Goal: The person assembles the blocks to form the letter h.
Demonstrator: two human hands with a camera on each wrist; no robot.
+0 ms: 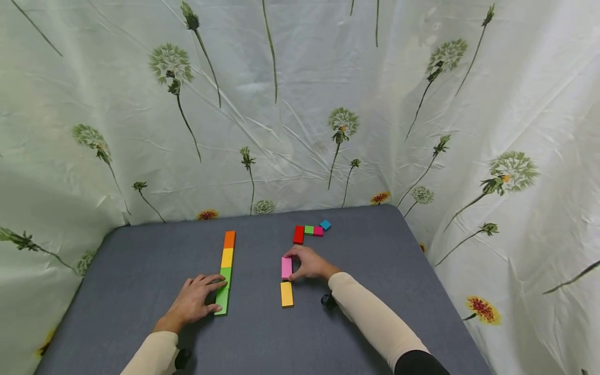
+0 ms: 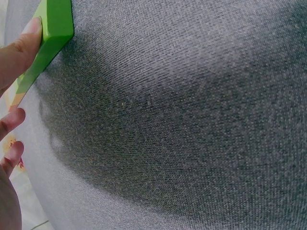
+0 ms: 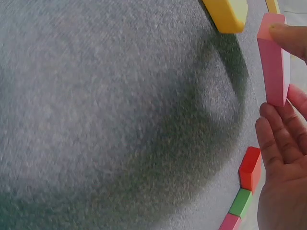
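My left hand (image 1: 205, 298) lies flat on the grey table with straight fingers against the near light-green block (image 1: 222, 302). That block ends a column of green (image 1: 226, 275), yellow (image 1: 227, 257) and orange (image 1: 229, 239) blocks. In the left wrist view a fingertip (image 2: 26, 36) presses the light-green block (image 2: 55, 28) from the side. My right hand (image 1: 293, 266) pinches a pink block (image 1: 286, 267) that stands on the table just beyond a yellow-orange block (image 1: 286, 294). The right wrist view shows the pink block (image 3: 273, 62) held between fingertips, with the yellow-orange block (image 3: 228, 14) close by.
Farther back lie a red block (image 1: 298, 235), a small green block (image 1: 309, 229), a small pink block (image 1: 318, 231) and a blue block (image 1: 325, 225). The grey table (image 1: 140, 271) is enclosed by a floral curtain (image 1: 300, 104) on three sides.
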